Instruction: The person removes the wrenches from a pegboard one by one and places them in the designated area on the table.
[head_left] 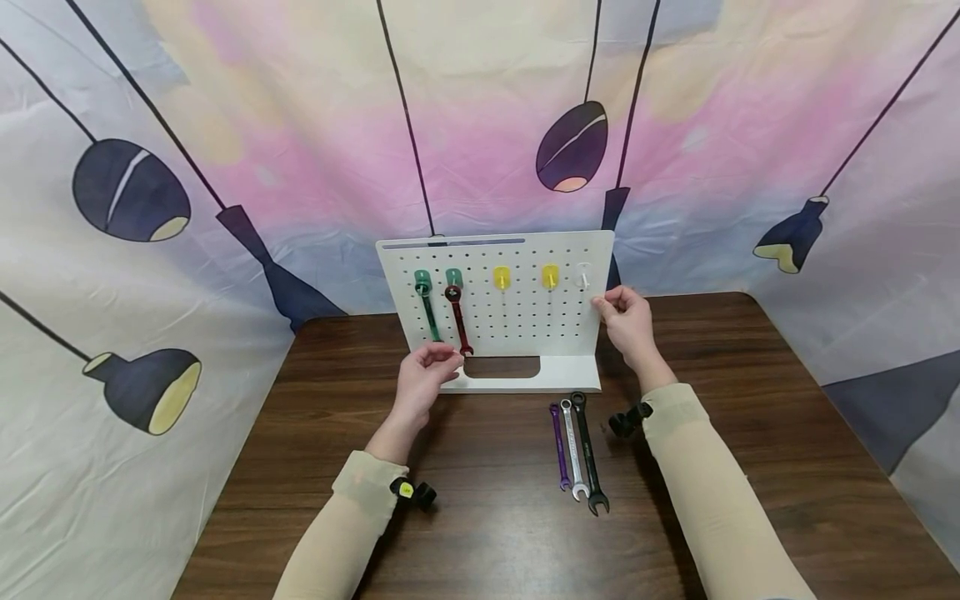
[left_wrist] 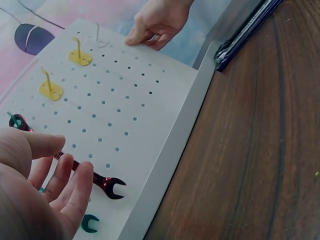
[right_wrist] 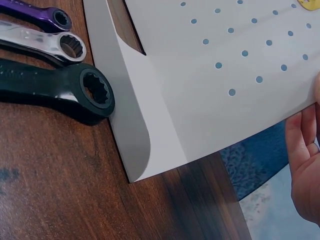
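Firstly, tabletop (head_left: 487,500): dark grained wood, extending past both board ends. Pegboard (head_left: 491,321): white, perforated, standing; right edge pinched by the right hand (head_left: 630,325). Left hand (head_left: 422,383): fingers loosely bent, holding nothing, beside the red wrench (head_left: 458,317). Black (head_left: 587,450), silver (head_left: 573,450) and purple wrenches (head_left: 558,446): metal, near-parallel, ring ends toward the board's front edge. Red and green wrenches (head_left: 429,312): hooked, forked ends downward.
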